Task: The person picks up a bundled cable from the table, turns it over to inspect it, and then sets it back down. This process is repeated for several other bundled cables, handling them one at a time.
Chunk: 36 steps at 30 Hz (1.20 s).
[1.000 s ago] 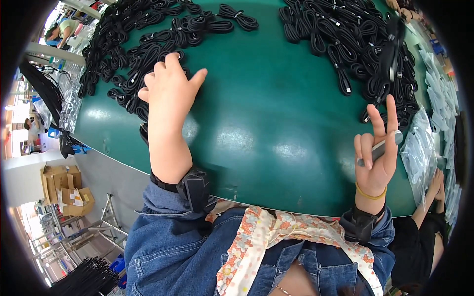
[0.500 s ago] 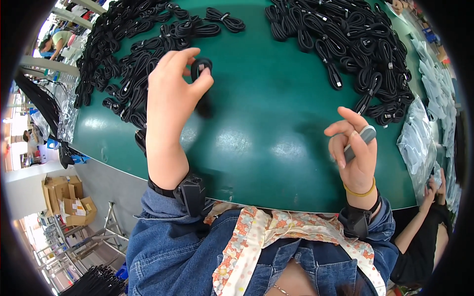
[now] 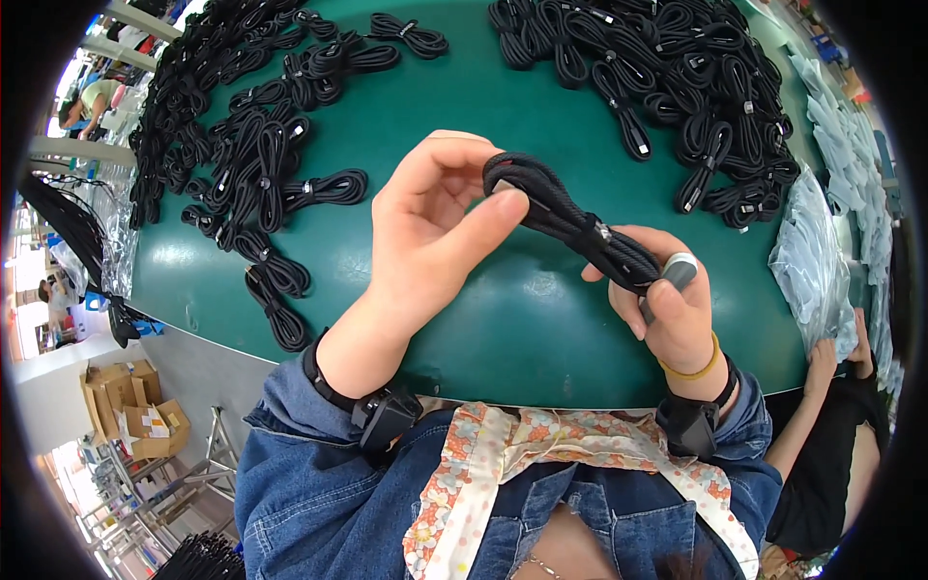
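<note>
A coiled black cable bundle (image 3: 561, 215), tied round its middle, stretches between my two hands above the green table. My left hand (image 3: 430, 227) pinches the far-left end between thumb and fingers. At the near-right end, my right hand (image 3: 672, 304) closes on the bundle with thumb and fingers. That same hand also keeps a short grey tool with a pale rounded end (image 3: 681, 269) in its grip; its other end is mostly hidden, so its kind cannot be made out.
Heaps of tied black cables lie at the table's left (image 3: 266, 159) and far right (image 3: 696, 72). A clear plastic bag (image 3: 814, 261) rests on the right edge, with another person's hands (image 3: 839, 356) beside it. Cardboard boxes (image 3: 135, 406) stand off to the left.
My left hand has come right from the left heap with the cable bundle. My right hand, still holding the grey tool, has closed on the bundle's other end.
</note>
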Tool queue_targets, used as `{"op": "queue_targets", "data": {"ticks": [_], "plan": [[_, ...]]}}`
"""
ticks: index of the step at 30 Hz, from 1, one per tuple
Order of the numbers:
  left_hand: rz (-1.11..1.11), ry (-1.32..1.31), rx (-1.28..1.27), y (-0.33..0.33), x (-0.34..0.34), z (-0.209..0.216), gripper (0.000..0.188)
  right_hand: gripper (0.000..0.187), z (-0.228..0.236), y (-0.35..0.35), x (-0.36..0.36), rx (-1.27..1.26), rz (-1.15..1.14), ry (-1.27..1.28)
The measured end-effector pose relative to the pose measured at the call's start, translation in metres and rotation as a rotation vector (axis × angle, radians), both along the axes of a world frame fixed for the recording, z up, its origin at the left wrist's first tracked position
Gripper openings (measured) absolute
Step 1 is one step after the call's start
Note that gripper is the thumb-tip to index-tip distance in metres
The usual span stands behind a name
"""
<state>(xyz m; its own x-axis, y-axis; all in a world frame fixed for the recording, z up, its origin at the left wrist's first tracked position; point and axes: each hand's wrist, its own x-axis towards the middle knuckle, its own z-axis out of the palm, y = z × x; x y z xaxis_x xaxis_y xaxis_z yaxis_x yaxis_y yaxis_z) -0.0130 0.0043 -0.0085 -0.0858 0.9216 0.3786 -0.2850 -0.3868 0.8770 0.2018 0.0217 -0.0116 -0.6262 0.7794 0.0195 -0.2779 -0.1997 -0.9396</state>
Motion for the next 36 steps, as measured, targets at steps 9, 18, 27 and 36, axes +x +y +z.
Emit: {"op": "queue_targets", "data": {"ticks": [9,18,27,36], "plan": [[-0.109,0.023,-0.066,-0.008,0.004,0.006,0.051,0.059,0.000,0.001,0.000,0.037,0.036,-0.023],[-0.179,-0.100,-0.087,-0.011,0.012,0.016,0.056,0.059,0.001,0.000,-0.001,0.017,0.027,-0.019],[-0.064,0.123,-0.343,-0.011,0.006,0.014,0.029,0.042,0.009,-0.003,-0.005,0.005,-0.134,0.049],[-0.117,0.212,-0.531,-0.008,0.009,0.016,0.036,0.053,0.006,-0.002,0.004,0.041,-0.154,-0.205]]}}
